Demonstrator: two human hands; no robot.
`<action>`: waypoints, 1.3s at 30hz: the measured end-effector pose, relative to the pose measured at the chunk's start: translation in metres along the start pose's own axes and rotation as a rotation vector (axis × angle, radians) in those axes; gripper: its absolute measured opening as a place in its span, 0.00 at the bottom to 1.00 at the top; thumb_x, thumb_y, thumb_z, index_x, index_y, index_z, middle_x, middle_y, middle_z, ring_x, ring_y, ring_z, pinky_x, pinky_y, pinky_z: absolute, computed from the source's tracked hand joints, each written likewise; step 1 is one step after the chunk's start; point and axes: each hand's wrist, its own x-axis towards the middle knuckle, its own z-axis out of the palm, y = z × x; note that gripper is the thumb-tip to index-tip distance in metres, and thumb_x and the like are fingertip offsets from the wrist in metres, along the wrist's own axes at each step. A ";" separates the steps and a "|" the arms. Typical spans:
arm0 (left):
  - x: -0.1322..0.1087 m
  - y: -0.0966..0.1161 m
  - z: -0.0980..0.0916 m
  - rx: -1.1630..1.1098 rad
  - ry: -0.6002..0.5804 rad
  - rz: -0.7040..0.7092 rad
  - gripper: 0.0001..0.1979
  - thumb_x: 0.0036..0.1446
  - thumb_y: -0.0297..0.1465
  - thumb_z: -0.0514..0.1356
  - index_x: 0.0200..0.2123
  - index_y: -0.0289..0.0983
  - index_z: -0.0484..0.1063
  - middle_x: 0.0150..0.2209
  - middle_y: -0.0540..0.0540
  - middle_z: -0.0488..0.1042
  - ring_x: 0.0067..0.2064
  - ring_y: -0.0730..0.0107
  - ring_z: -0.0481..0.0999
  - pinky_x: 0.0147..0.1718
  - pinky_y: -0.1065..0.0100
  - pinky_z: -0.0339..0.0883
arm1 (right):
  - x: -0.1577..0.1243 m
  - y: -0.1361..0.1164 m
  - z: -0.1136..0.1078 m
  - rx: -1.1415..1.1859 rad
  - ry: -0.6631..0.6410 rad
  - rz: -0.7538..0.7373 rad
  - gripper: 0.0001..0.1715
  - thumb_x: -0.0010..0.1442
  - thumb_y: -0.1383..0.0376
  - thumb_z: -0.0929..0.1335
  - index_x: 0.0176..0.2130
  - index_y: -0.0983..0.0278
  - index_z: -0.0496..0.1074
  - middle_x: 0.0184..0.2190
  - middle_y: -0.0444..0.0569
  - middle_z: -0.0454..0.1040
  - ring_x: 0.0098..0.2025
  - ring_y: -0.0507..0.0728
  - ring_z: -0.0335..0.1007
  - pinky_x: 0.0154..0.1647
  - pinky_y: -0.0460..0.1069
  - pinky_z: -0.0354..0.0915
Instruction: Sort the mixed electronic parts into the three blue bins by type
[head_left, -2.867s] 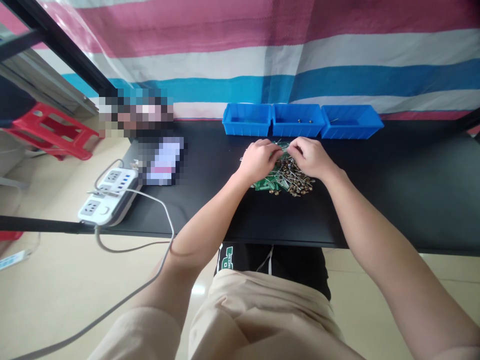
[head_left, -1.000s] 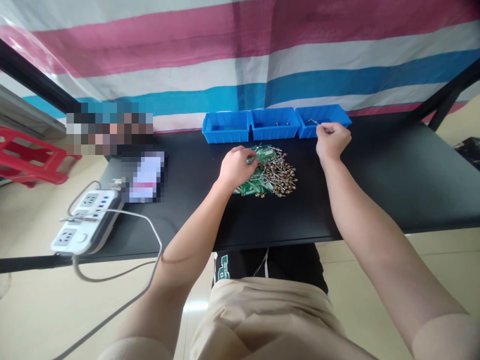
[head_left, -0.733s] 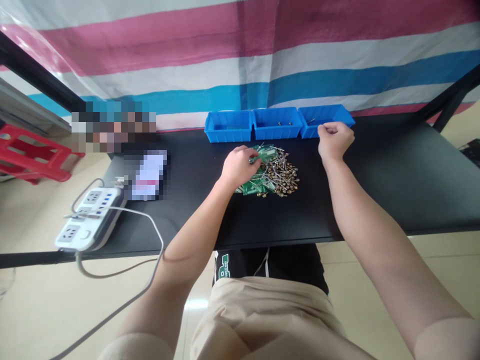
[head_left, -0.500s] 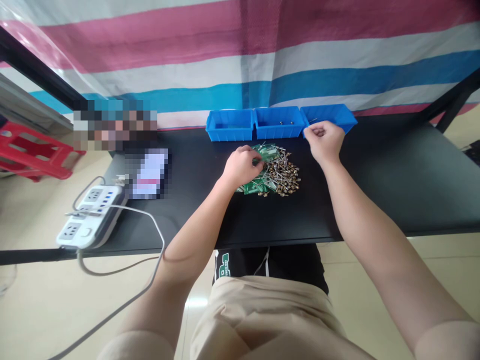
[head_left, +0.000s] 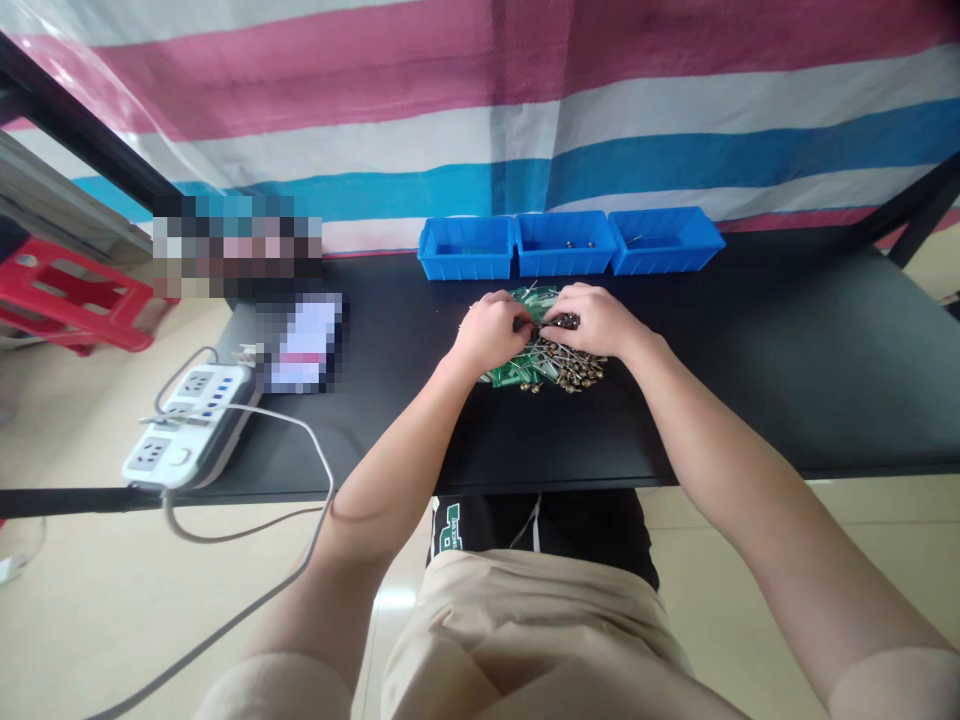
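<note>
My left hand (head_left: 491, 332) rests over the left side of a loose heap, its thumb and fingers closed in a pinch. Facing it, my right hand (head_left: 598, 322) reaches in from the right with fingertips pinched close to the left ones. Whatever sits between the fingertips is too small and covered to name. Brass-coloured round-headed pieces with thin metal shanks (head_left: 582, 368) make up the heap's right side. Green translucent pieces (head_left: 516, 374) lie on its left and far sides. Both hands hide the heap's middle.
Behind the heap stand a left blue bin (head_left: 466, 266), a middle blue bin (head_left: 564, 262) with a few small pieces, and a right blue bin (head_left: 666, 258) with a thin piece. A power strip (head_left: 191, 425) with cables and a blurred phone (head_left: 306, 340) lie left on the black table (head_left: 787, 350).
My right hand has come from the right blue bin down and left to the heap, beside my left hand. A thin piece now shows in that bin. My left hand stays at the heap.
</note>
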 end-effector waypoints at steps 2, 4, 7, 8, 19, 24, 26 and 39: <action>0.001 -0.001 0.002 -0.002 0.008 0.015 0.10 0.57 0.28 0.59 0.35 0.38 0.82 0.38 0.42 0.77 0.43 0.58 0.76 0.46 0.59 0.72 | 0.001 -0.001 0.001 0.026 0.002 -0.009 0.07 0.57 0.60 0.72 0.31 0.60 0.79 0.31 0.49 0.75 0.37 0.60 0.70 0.40 0.54 0.64; 0.001 -0.002 0.003 -0.003 0.013 0.028 0.10 0.57 0.28 0.58 0.33 0.38 0.81 0.37 0.43 0.77 0.42 0.59 0.76 0.45 0.59 0.72 | 0.002 -0.001 0.002 0.044 0.006 -0.013 0.06 0.57 0.61 0.72 0.29 0.60 0.78 0.30 0.48 0.75 0.36 0.59 0.70 0.39 0.53 0.63; 0.001 -0.001 0.003 -0.013 0.019 0.026 0.10 0.57 0.28 0.59 0.34 0.38 0.81 0.37 0.43 0.77 0.42 0.60 0.76 0.45 0.59 0.72 | 0.002 -0.002 0.003 0.058 0.008 0.001 0.06 0.56 0.63 0.72 0.27 0.61 0.75 0.27 0.47 0.73 0.33 0.57 0.68 0.37 0.52 0.62; 0.000 -0.001 0.002 -0.018 0.020 0.023 0.10 0.57 0.29 0.59 0.36 0.38 0.81 0.37 0.42 0.77 0.42 0.59 0.76 0.45 0.59 0.72 | 0.003 -0.003 0.003 0.060 0.004 0.008 0.07 0.56 0.64 0.72 0.27 0.61 0.74 0.26 0.47 0.72 0.32 0.57 0.67 0.37 0.52 0.62; -0.001 -0.001 0.005 -0.012 0.089 0.047 0.11 0.60 0.32 0.59 0.41 0.38 0.81 0.41 0.41 0.76 0.46 0.56 0.76 0.47 0.58 0.71 | 0.002 -0.016 0.002 0.116 0.133 -0.014 0.09 0.63 0.62 0.67 0.31 0.61 0.71 0.30 0.47 0.70 0.31 0.55 0.65 0.35 0.51 0.60; -0.001 0.000 0.005 -0.030 0.100 0.090 0.12 0.59 0.33 0.61 0.44 0.38 0.80 0.40 0.41 0.76 0.45 0.57 0.75 0.45 0.59 0.71 | 0.002 -0.025 0.001 0.117 0.207 0.021 0.10 0.64 0.60 0.66 0.32 0.60 0.72 0.28 0.47 0.74 0.29 0.55 0.66 0.33 0.51 0.61; -0.001 0.000 0.005 -0.030 0.106 0.113 0.11 0.60 0.34 0.61 0.42 0.38 0.80 0.40 0.41 0.76 0.44 0.58 0.75 0.44 0.60 0.70 | 0.002 -0.028 0.001 0.137 0.241 0.031 0.10 0.64 0.59 0.66 0.32 0.60 0.71 0.29 0.47 0.76 0.28 0.55 0.68 0.33 0.50 0.63; 0.001 -0.001 0.003 -0.022 0.117 0.100 0.09 0.64 0.34 0.61 0.38 0.36 0.78 0.39 0.42 0.78 0.43 0.58 0.75 0.44 0.60 0.67 | 0.002 -0.030 -0.002 0.157 0.336 0.121 0.11 0.62 0.58 0.66 0.30 0.61 0.72 0.25 0.47 0.76 0.26 0.55 0.70 0.31 0.50 0.66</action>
